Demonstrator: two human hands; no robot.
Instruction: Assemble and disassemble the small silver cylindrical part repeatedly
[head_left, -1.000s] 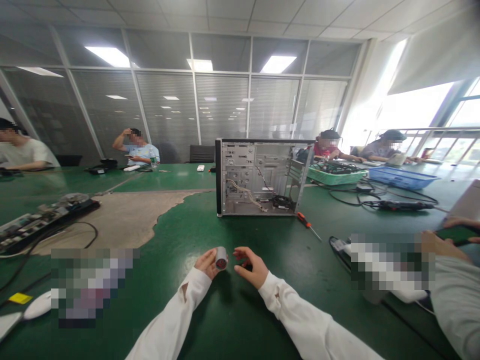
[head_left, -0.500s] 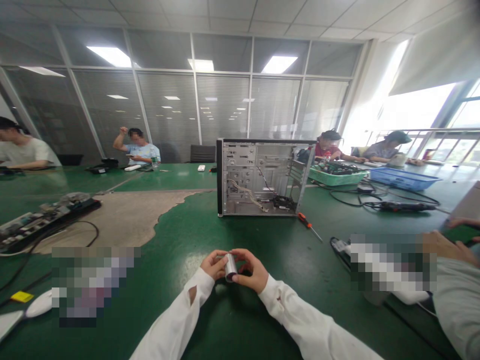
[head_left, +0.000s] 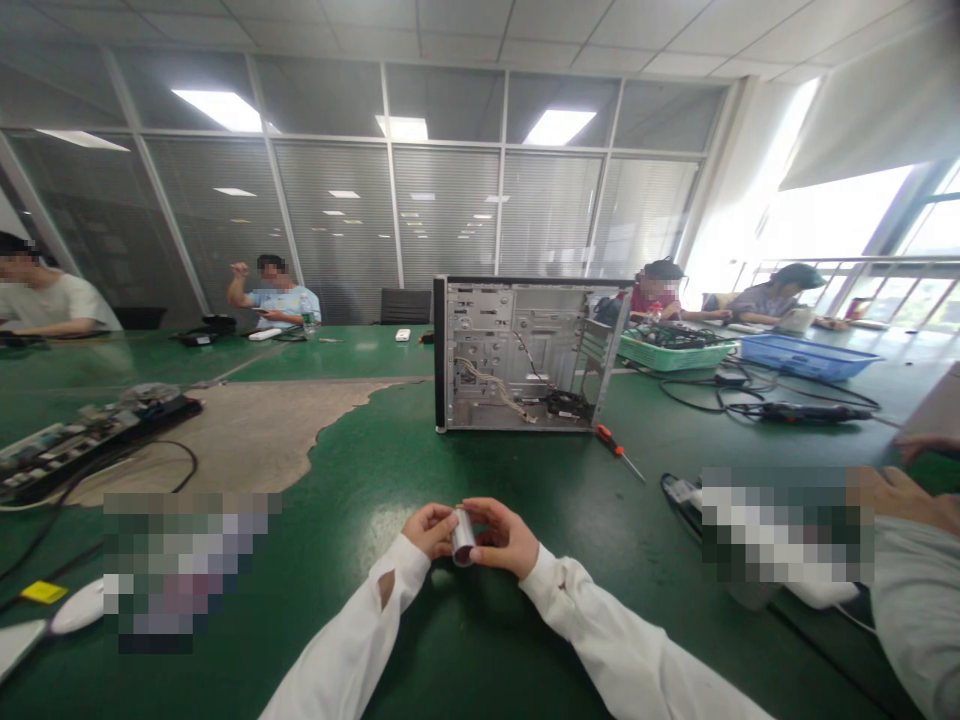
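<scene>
A short silver metal cylinder point(head_left: 463, 540) with a dark reddish end facing me is held between my two hands, just above the green table point(head_left: 360, 630). My left hand point(head_left: 430, 530) grips its left side, thumb and fingers closed on it. From the right, my right hand point(head_left: 510, 540) holds the same cylinder, with the thumb near its lower end and fingers curled at the top. Beyond my hands an open computer case point(head_left: 525, 355) stands upright, with cables and a black part inside. An orange-handled screwdriver point(head_left: 619, 452) lies at its right front corner.
Left lies a long board with parts point(head_left: 90, 435) and cables. Farther right are a green basket point(head_left: 675, 352) of cables, a blue basket point(head_left: 810, 358) and a black tool point(head_left: 814, 412). A neighbour's arm point(head_left: 911, 570) reaches in at the right. Other people sit around the table.
The cylinder has turned slightly, showing more of its near end. My hands have barely moved. At the far left, a seated person's raised hand has lowered a little.
</scene>
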